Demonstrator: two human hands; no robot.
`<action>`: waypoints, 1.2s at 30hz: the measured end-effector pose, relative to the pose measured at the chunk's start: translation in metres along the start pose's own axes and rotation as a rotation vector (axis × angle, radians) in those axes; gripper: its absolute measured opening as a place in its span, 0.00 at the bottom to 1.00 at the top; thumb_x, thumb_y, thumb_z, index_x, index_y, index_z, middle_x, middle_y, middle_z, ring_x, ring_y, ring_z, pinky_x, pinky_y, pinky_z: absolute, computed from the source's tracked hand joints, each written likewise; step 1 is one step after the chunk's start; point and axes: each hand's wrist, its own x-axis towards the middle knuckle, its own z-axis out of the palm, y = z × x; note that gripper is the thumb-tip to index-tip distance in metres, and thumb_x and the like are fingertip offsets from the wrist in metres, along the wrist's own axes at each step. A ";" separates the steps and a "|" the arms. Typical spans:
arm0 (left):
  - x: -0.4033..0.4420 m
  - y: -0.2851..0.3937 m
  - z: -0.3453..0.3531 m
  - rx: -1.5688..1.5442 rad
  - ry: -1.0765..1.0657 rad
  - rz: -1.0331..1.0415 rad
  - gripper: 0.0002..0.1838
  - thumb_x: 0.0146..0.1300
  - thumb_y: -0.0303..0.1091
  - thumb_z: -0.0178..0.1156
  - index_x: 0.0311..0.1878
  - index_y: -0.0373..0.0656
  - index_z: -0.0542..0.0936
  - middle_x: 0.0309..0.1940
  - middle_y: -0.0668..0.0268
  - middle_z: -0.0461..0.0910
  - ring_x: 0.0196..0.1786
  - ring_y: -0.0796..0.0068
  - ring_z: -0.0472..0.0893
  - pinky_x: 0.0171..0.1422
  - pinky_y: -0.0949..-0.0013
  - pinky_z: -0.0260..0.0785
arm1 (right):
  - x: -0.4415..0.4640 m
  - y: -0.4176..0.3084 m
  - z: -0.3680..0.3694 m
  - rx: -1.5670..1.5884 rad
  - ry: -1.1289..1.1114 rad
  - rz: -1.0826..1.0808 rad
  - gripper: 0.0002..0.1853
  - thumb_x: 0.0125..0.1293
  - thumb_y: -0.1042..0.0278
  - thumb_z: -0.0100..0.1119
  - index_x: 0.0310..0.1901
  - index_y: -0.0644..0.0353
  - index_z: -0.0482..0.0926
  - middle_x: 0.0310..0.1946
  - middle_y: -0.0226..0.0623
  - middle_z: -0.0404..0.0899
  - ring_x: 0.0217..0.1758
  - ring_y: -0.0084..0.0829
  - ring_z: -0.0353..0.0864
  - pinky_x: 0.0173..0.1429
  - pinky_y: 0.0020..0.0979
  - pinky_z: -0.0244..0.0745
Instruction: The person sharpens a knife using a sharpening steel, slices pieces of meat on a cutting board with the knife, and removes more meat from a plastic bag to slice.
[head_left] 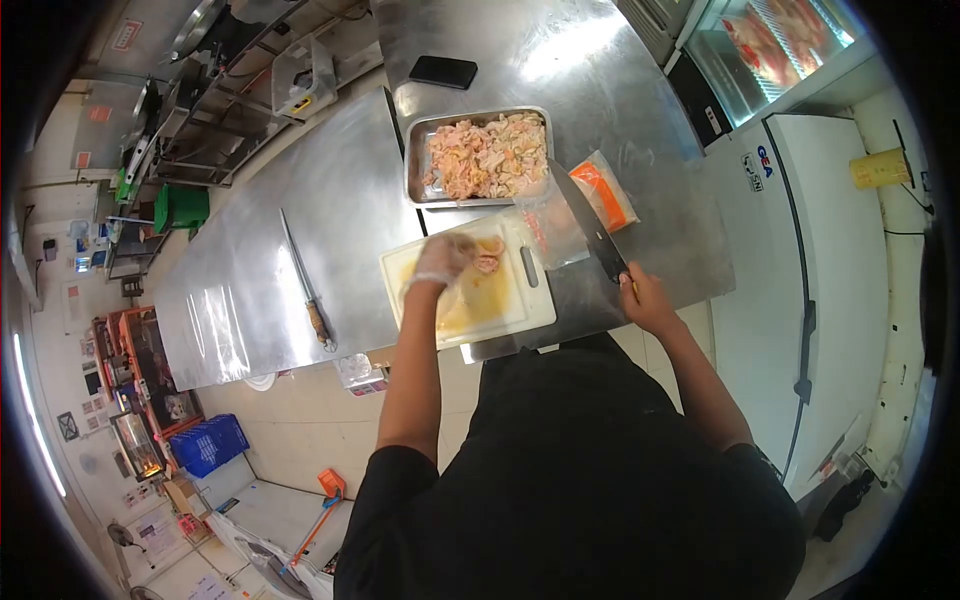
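Observation:
My right hand (648,300) is wrapped round the handle of a large kitchen knife (597,235). Its broad dark blade points up and left, over a clear plastic bag beside the board. My left hand (445,260), in a clear plastic glove, is over the white cutting board (535,305); its fingers are blurred. Just right of those fingers lies a small piece of raw meat (487,262), pinkish and pale. Yellowish liquid is spread across the board. Directly behind it, a metal tray (411,165) holds a heap of cut raw meat (485,155).
An orange and clear packet (603,195) lies right of the tray. A sharpening steel (303,275) rests on the left part of the steel table (250,265). Farther back is a black phone (443,71). A white freezer (840,250) stands to the right.

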 end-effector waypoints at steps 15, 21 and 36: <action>-0.019 -0.012 0.058 -0.188 0.342 -0.006 0.13 0.53 0.43 0.67 0.31 0.42 0.82 0.28 0.54 0.82 0.34 0.58 0.83 0.41 0.60 0.73 | 0.028 -0.032 0.058 0.004 -0.199 -0.182 0.08 0.70 0.69 0.49 0.37 0.64 0.65 0.21 0.55 0.72 0.30 0.61 0.73 0.31 0.51 0.63; -0.038 -0.046 0.066 -0.017 0.381 -0.206 0.13 0.56 0.40 0.65 0.33 0.37 0.82 0.29 0.56 0.84 0.32 0.60 0.83 0.39 0.59 0.73 | 0.039 -0.065 0.093 -0.042 -0.292 -0.158 0.08 0.71 0.68 0.48 0.37 0.64 0.66 0.22 0.57 0.73 0.31 0.61 0.74 0.32 0.52 0.63; -0.081 -0.089 0.046 -0.196 0.579 -0.471 0.22 0.50 0.50 0.70 0.41 0.44 0.81 0.32 0.57 0.83 0.35 0.60 0.82 0.44 0.60 0.74 | 0.041 -0.076 0.144 -0.091 -0.478 -0.105 0.09 0.72 0.66 0.46 0.38 0.64 0.65 0.23 0.58 0.73 0.31 0.61 0.74 0.35 0.52 0.64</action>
